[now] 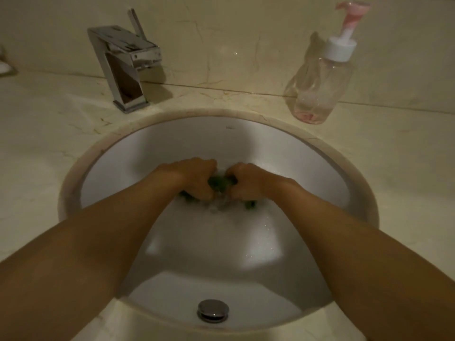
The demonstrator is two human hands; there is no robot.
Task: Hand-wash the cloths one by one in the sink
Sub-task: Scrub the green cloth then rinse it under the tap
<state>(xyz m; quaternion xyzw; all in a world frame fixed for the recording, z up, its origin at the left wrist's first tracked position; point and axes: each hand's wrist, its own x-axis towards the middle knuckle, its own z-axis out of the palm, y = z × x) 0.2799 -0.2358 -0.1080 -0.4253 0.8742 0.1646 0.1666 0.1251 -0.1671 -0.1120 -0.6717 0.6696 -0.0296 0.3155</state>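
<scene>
Left hand (195,177); right hand (247,182); half-hidden cloth (216,181)

The left hand (194,177) and right hand (248,183) hid most of the green cloth (215,180); a white object (3,67) left of the faucet (125,67) was cropped.

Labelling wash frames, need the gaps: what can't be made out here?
Cloth: head view, mostly hidden by left hand and right hand; shape unclear.
White object, left edge: head view, cut off by frame.
Water level in sink: head view, dim and blurred.
</scene>
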